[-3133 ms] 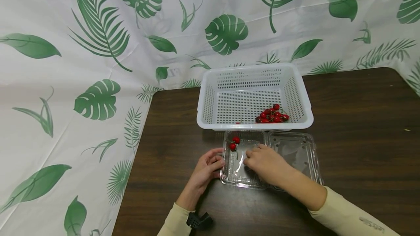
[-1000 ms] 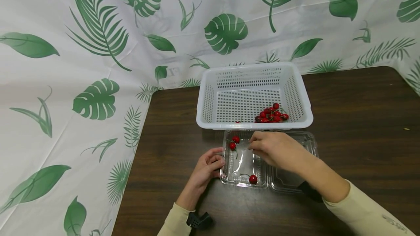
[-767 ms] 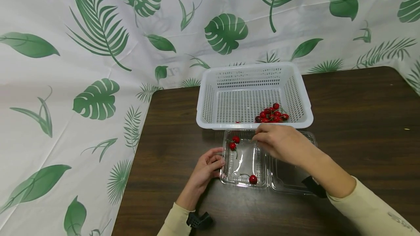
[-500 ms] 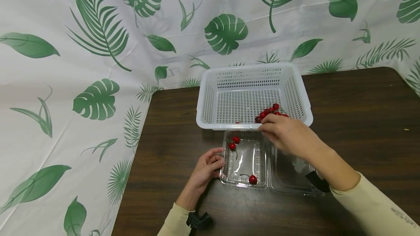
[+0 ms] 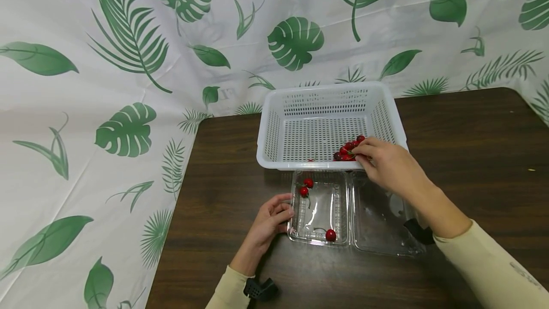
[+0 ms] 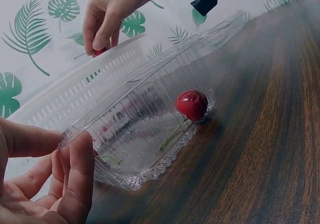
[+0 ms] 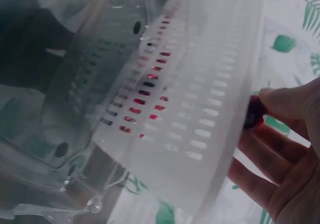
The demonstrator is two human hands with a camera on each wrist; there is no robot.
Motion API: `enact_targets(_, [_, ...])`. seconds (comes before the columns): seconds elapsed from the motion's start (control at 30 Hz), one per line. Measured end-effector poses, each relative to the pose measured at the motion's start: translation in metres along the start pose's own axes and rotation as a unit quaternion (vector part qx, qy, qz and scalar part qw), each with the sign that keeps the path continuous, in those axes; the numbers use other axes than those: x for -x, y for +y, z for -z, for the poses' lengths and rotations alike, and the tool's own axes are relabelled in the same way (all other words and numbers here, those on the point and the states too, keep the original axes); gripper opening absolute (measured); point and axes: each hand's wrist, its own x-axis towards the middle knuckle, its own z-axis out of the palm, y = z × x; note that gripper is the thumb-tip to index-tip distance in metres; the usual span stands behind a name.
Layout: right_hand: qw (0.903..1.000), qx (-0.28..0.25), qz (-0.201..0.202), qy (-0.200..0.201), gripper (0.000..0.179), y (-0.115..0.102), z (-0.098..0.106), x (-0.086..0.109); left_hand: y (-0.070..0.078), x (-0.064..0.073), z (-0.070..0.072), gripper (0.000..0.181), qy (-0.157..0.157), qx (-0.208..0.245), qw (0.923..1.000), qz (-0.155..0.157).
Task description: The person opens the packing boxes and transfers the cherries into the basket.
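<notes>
My left hand (image 5: 270,221) pinches the left rim of a clear plastic clamshell container (image 5: 317,213), thumb and fingers on its edge in the left wrist view. Two cherries (image 5: 304,191) lie near the container's far left corner. Another cherry (image 6: 192,105), with its green stem, sits near the front edge. Over the front right rim of a white perforated basket (image 5: 274,164), my right hand (image 5: 392,166) pinches a dark red cherry (image 7: 254,113) between thumb and fingers. Below that hand, several more cherries (image 5: 345,150) lie heaped in the basket, partly hidden by it.
The clamshell's open lid (image 5: 381,218) lies flat to the right, under my right forearm. Both containers stand on a dark wooden table (image 5: 472,166), the basket directly behind the clamshell. A white leaf-print cloth (image 5: 240,51) hangs behind and to the left.
A cherry has been left near the clamshell's front edge. My right hand has moved back from the clamshell to the basket and taken hold of a cherry. The left hand has stayed put.
</notes>
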Motion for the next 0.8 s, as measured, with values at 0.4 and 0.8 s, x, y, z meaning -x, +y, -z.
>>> enact_targets(0.4, [0.9987, 0.002, -0.048, 0.02, 0.014, 0.0087, -0.0083, 0.0055, 0.0003, -0.0004, 0.0013, 0.046, -0.001, -0.003, 1.0, 0.0])
enact_targets(0.8, [0.9978, -0.003, -0.065, 0.009, 0.018, 0.0094, -0.0077, 0.0074, 0.0015, 0.0004, 0.0003, 0.044, 0.001, 0.001, 1.0, 0.004])
